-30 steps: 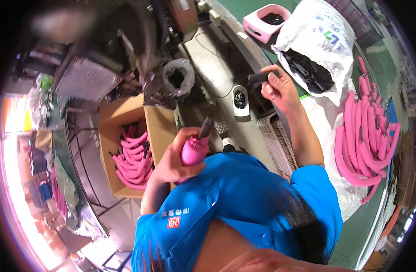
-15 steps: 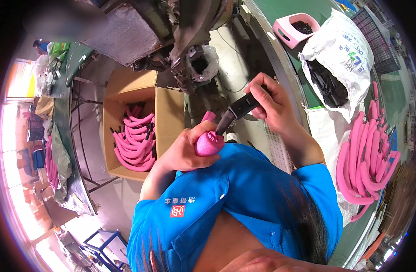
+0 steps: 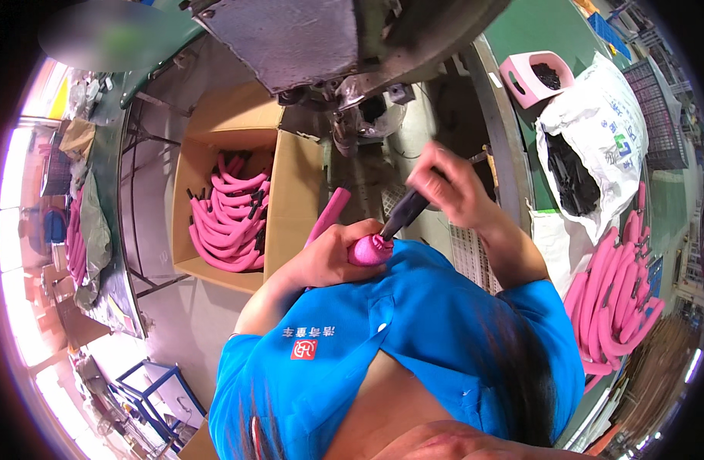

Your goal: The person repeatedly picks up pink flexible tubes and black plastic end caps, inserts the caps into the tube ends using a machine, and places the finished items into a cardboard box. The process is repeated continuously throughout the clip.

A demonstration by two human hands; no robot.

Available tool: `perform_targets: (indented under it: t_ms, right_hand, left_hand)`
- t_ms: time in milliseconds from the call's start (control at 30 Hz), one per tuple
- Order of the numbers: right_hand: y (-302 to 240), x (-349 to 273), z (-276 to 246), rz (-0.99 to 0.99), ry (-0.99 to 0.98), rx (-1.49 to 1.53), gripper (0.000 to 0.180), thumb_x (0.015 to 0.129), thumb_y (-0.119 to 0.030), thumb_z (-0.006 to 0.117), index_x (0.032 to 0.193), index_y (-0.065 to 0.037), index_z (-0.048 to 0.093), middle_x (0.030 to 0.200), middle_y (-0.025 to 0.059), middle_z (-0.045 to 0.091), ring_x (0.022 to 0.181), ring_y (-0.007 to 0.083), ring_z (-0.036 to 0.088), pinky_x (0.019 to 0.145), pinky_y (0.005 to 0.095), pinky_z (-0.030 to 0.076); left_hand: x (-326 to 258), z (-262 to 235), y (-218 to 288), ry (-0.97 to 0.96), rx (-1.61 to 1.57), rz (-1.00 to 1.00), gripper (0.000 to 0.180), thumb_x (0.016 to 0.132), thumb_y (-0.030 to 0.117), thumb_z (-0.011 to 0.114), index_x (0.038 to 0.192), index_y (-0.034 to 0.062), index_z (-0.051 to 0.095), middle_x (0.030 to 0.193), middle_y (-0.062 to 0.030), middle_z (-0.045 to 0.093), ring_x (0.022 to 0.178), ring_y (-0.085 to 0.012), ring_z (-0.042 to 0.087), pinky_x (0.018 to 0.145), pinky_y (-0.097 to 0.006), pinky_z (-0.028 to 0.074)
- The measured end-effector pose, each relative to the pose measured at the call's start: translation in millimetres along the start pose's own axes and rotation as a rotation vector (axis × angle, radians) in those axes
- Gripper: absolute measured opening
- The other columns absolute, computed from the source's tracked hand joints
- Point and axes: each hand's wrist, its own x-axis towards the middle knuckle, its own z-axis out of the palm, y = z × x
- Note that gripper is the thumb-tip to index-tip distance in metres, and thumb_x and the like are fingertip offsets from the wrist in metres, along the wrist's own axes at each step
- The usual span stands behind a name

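Pink foam tube [image 3: 344, 230] sits gripped in my left hand [image 3: 329, 257], close against my blue shirt [image 3: 413, 330]. My right hand [image 3: 444, 188] pinches a black end piece [image 3: 404, 215], its tip touching the tube's end. Beyond, a cardboard box [image 3: 290, 184] holds more pink tubes; others lie piled [image 3: 612, 299] at right beside a white bag [image 3: 597, 146].

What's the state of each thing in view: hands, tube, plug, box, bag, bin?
left hand: closed around pink foam tube
right hand: gripping black plug, tip at tube end
cardboard box: open, holding pink tubes
white bag: open, black parts inside
pink bin: holding black parts
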Motion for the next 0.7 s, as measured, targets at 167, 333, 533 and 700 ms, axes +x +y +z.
perform_targets:
  t_ms: [167,333,533,700]
  right_hand:
    - [32.5,10.2,18.8,0.173,-0.034,0.129,0.025,0.098,-0.029,0.049,0.085,-0.007,0.052,0.063,-0.0054,0.042,0.051,0.0006,0.036,0.045,0.0192,0.026]
    - [97.0,32.5,27.4,0.314,0.072,-0.14,0.038,0.1,-0.038,0.043,0.088,-0.003,0.054,0.062,-0.0042,0.046,0.051,0.007,0.046,0.049,0.0242,0.043]
    - [124.2,95.0,17.7,0.101,0.22,-0.508,0.034,0.099,-0.029,0.041,0.086,-0.001,0.055,0.078,0.0205,0.06,0.073,0.042,0.057,0.065,0.0474,0.044]
    - [156.6,136.9,3.2,-0.156,0.106,-1.112,0.028,0.094,-0.02,0.046,0.111,0.001,0.054,0.118,0.0234,0.054,0.099,0.0381,0.057,0.084,0.0453,0.045]
  left_hand:
    - [-0.3,-12.6,-22.4,0.031,0.037,-0.063,0.041,0.076,0.017,0.073,0.109,0.0038,0.052,0.085,-0.0108,0.059,0.075,-0.0179,0.055,0.073,-0.032,0.045]
    - [11.7,-49.2,-59.6,0.037,0.085,-0.114,0.048,0.073,0.019,0.073,0.115,0.0055,0.053,0.09,-0.0115,0.062,0.081,-0.0169,0.059,0.075,-0.032,0.047]
    - [34.5,-110.2,-53.7,0.141,0.252,-0.153,0.059,0.07,0.018,0.073,0.123,0.006,0.05,0.09,-0.0145,0.064,0.082,-0.0207,0.065,0.077,-0.034,0.05]
    - [50.4,-146.2,-43.9,0.166,0.404,-0.092,0.056,0.07,0.016,0.07,0.123,0.0081,0.052,0.092,-0.0153,0.065,0.083,-0.0225,0.064,0.077,-0.034,0.05]
